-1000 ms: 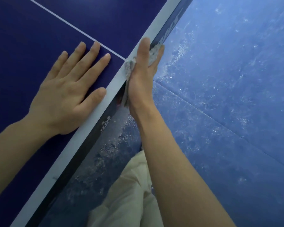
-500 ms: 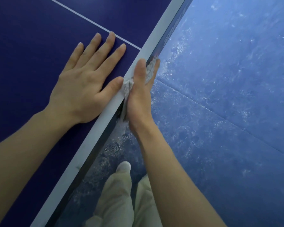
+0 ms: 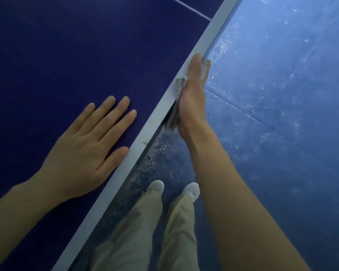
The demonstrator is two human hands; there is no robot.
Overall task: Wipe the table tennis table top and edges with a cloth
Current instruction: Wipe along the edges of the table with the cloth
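Edge-wiping is in hand: the right hand [image 3: 192, 98] presses the cloth [image 3: 179, 85] against the table [image 3: 145, 133] side, fingers seemingly straight. The left hand [image 3: 86, 147] lies flat, empty. Next: slide along the edge, pressing firmly.

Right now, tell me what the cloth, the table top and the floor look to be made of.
Cloth: soft grey-white fabric, crumpled and folded under the right hand; weave too blurred to name.
Table top: smooth, matte dark-blue painted board, probably wood composite, with a white painted edge band.
Floor: blue sheet flooring, likely vinyl or rubber, with a seam and whitish scuffs.
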